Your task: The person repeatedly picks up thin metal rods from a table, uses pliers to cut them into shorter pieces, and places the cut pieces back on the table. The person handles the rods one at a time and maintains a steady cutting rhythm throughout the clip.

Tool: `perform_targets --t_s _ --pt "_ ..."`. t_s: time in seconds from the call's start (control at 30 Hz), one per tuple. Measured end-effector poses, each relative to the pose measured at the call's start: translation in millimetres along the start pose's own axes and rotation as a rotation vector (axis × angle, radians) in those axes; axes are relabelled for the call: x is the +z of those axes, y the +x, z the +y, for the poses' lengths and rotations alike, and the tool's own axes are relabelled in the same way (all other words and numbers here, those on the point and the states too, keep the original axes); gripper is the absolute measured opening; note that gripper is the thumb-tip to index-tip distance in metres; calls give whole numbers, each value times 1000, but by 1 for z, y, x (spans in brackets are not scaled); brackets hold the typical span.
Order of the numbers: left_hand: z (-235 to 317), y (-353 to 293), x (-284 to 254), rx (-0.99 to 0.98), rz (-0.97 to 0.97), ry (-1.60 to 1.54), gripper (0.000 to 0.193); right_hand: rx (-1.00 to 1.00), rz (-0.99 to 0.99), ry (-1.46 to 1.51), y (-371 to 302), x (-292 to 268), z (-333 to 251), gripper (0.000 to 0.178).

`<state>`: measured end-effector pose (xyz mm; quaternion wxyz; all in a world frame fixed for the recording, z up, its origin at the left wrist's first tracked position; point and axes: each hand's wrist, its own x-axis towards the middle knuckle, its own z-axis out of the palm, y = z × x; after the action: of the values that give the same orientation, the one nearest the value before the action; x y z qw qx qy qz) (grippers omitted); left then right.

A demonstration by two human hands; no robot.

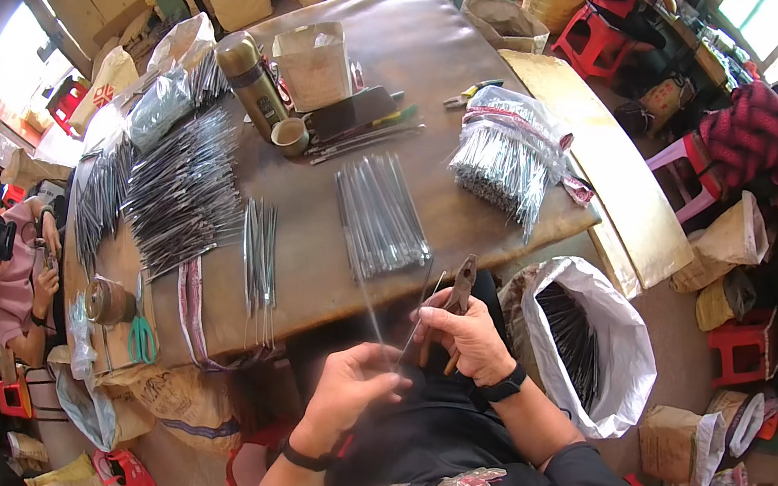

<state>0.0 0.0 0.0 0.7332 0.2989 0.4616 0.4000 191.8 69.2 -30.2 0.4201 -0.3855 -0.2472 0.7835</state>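
Observation:
My right hand [469,340] is closed round a pair of pliers [461,287], jaws pointing up, with a second thin metal rod [426,312] by its thumb and fingertips. In front of my body, my left hand [353,384] pinches a thin metal rod [372,312], blurred by motion, that slants up toward the table edge. Just beyond both hands, a row of thin metal rods [382,218] lies on the brown table [306,276]. To its left is a narrower bunch of rods [260,256], and farther left a large pile of them [182,191].
A white sack [620,391] of dark rods stands open by my right arm. Bagged rods [508,160] lie at the table's right. Behind stand a thermos [252,77], a cup [290,137] and a carton [314,66]. Green-handled scissors [142,338] lie at the left corner; a person [7,271] works there.

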Motion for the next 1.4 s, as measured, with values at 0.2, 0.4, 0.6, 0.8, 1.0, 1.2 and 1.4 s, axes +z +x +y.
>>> perform_targets --t_s 0.2,0.4,0.6,0.8,1.0,1.2,1.4 --pt "2 1 0 -14 -43 -11 30 93 -33 -21 -1 5 -10 22" --pt "3 -1 5 11 -73 -46 22 23 -69 -109 3 2 -3 22" --pt "-1 7 -5 -84 -75 -276 39 -47 -78 -204 3 10 2 19" --pt "-10 16 -16 -216 -91 -500 4 -29 -182 -203 -2 13 2 24" --pt "-11 17 -17 -221 4 -516 10 -61 -74 0 8 14 7 27" --pt "-11 14 -18 -255 -7 -523 14 -92 -109 32 15 8 11 24" --pt "-13 17 -19 -286 -45 -592 23 -3 -21 70 17 7 16 22"
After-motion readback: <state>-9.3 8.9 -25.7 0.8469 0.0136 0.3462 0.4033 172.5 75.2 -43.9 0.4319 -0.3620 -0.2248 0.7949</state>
